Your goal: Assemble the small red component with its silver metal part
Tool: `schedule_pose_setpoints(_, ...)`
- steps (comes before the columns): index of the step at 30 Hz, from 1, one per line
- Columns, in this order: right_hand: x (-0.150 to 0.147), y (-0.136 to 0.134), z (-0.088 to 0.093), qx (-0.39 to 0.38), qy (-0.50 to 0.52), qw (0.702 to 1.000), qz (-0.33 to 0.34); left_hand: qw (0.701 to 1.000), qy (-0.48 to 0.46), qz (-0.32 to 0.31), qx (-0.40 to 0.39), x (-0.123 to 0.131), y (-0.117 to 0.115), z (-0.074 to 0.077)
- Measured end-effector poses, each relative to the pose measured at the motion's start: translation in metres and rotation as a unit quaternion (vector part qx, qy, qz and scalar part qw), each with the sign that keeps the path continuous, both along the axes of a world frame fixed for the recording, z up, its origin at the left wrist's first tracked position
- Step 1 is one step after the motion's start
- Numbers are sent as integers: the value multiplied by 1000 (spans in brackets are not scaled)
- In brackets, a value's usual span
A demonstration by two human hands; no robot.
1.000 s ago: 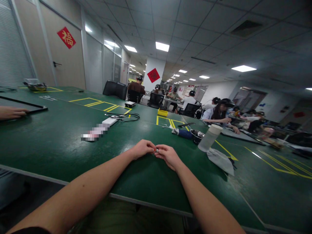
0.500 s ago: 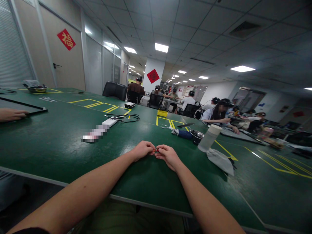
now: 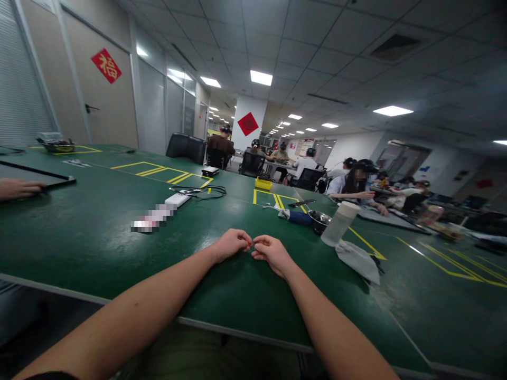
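Observation:
My left hand (image 3: 232, 244) and my right hand (image 3: 270, 252) rest on the green table (image 3: 99, 232), fingertips meeting in the middle. Both are curled in a pinch around something tiny between them, too small to name here. My forearms stretch from the near table edge toward the hands.
A translucent bottle (image 3: 339, 222) with a grey cloth (image 3: 358, 260) stands to the right, beside a metal bowl (image 3: 319, 219). A white power strip (image 3: 178, 199) with cables lies farther back. Another person's hand (image 3: 19, 188) rests at the far left. Several seated people work at the back.
A small shiny item showed between my fingertips a second ago; now the fingers hide it. The hands have barely moved.

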State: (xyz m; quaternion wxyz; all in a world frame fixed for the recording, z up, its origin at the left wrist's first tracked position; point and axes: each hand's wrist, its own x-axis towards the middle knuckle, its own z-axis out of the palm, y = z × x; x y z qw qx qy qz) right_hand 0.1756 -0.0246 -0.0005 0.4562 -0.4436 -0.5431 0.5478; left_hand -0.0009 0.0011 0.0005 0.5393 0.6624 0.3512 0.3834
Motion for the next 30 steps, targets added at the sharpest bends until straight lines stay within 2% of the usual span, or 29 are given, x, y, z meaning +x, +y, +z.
schedule_pose_setpoints(6,2,3,-3,-16,32,999,11,998,-35,6,-54,1,3,-3)
schedule_pose_setpoints(12,3,3,-4,-8,20,1000,13,999,9,15,27,-1,-2,-1)
schedule_pose_setpoints(15,3,1,-2,8,5,1000,10,999,26,23,41,-2,-3,1)
schedule_pose_setpoints(19,2,-1,0,18,8,1000,17,1000,-1,1,-13,0,-2,1)
schedule_pose_setpoints(24,4,3,-1,-23,52,998,11,998,-36,-15,-49,1,-1,1)
schedule_pose_setpoints(30,3,3,-1,-31,53,998,10,1000,7,14,10,0,-5,2)
